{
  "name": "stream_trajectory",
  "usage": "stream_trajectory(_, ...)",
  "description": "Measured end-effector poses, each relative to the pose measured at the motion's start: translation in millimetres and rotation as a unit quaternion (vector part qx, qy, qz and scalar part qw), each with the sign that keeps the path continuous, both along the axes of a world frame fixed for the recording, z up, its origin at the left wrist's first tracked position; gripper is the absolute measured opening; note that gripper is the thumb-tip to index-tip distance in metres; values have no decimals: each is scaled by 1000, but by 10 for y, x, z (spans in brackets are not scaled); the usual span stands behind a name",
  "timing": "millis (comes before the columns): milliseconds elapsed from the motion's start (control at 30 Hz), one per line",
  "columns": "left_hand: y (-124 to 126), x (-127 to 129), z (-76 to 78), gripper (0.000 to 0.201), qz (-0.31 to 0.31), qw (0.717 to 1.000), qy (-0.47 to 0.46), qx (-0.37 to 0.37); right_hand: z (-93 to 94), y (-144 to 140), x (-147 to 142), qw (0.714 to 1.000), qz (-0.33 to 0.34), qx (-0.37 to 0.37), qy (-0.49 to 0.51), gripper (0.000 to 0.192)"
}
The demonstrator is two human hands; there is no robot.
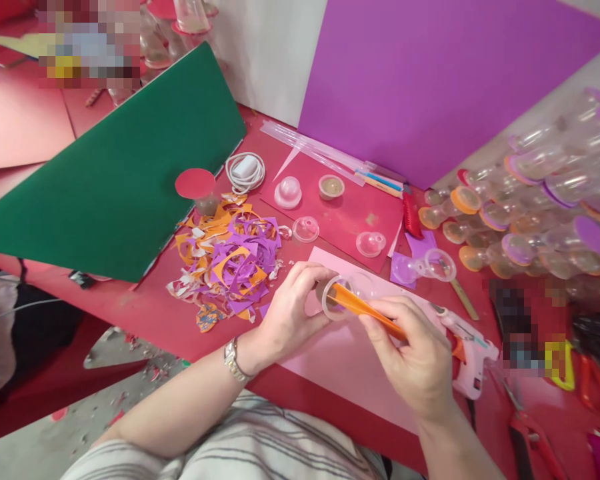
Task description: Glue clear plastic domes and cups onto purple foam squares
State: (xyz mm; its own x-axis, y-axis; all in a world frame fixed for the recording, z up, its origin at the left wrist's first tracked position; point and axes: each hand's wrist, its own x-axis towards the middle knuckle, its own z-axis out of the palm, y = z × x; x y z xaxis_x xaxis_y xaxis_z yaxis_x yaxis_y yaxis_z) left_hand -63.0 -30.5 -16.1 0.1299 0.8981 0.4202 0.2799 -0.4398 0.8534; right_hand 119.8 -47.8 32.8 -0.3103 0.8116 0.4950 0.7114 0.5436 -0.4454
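Observation:
Above the pink sheet, my left hand is closed around a clear plastic cup with a round rim, tilted so its mouth faces me. My right hand pinches a flat orange piece, seen nearly edge-on. The far end of the orange piece lies at the cup's mouth; whether it touches the rim, I cannot tell. A pink hot glue gun rests just right of my right hand. Beyond the hands are clear dome lids on a red sheet.
Orange and purple foam scraps are heaped at left, near a cup with a red disc. A green board leans behind. Clear cups with coloured discs are stacked at right. Red-handled pliers lie at front right.

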Motion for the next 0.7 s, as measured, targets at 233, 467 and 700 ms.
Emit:
stream_trajectory(233, 5, 23, -2, 35, -16, 999, -22, -30, -134, -52, 18, 992, -49, -46, 105, 3)
stream_trajectory(467, 29, -7, -56, 41, -7, 996, -63, -69, -109, -20, 274, 992, -77, -38, 92, 3)
stream_trajectory(700, 45, -9, -98, 49, 5, 980, -132, -148, 33, 74, 436, 991, -25, 31, -125, 10)
